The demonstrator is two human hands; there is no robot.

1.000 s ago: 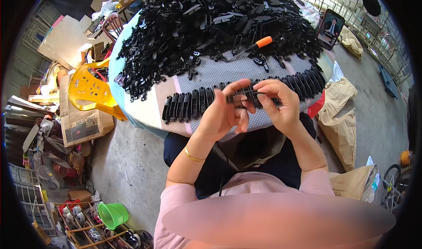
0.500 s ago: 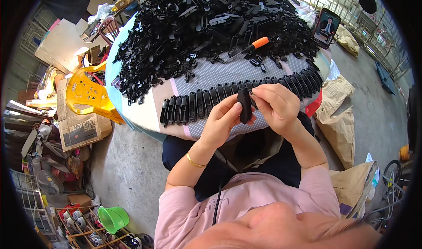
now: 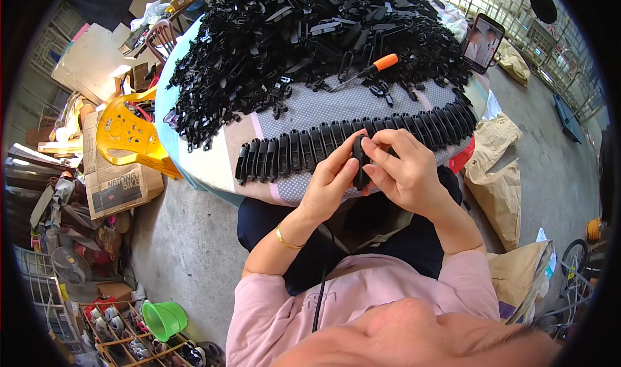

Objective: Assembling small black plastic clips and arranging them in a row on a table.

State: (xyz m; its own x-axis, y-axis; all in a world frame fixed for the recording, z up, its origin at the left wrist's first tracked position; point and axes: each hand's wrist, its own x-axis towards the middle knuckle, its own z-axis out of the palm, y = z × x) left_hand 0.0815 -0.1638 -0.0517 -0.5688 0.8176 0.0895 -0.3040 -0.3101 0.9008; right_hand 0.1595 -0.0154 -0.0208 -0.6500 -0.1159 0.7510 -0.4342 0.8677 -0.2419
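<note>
Between my two hands, just over the table's near edge, is a long, narrow black plastic part (image 3: 359, 162). My left hand (image 3: 328, 180) grips it from the left, thumb along its side. From the right, the fingers of my right hand (image 3: 406, 171) press on its upper end and side; whether they also pinch a smaller piece is hidden. Right behind my hands, a curved row of similar black plastic parts (image 3: 310, 148) stands side by side across the table. Beyond the row, a large heap of loose black plastic pieces (image 3: 259, 63) covers the far half.
A screwdriver with an orange handle (image 3: 386, 61) lies at the heap's near edge. A phone (image 3: 482, 43) stands upright at the table's right. Left of the cloth-covered table (image 3: 304, 108) is a yellow plastic chair (image 3: 129, 131). Brown paper sacks (image 3: 495, 179) stand on the right.
My right hand has moved in closer, its fingers now lying against the black part's side. The part has turned narrower to view. The phone's picture has changed.
</note>
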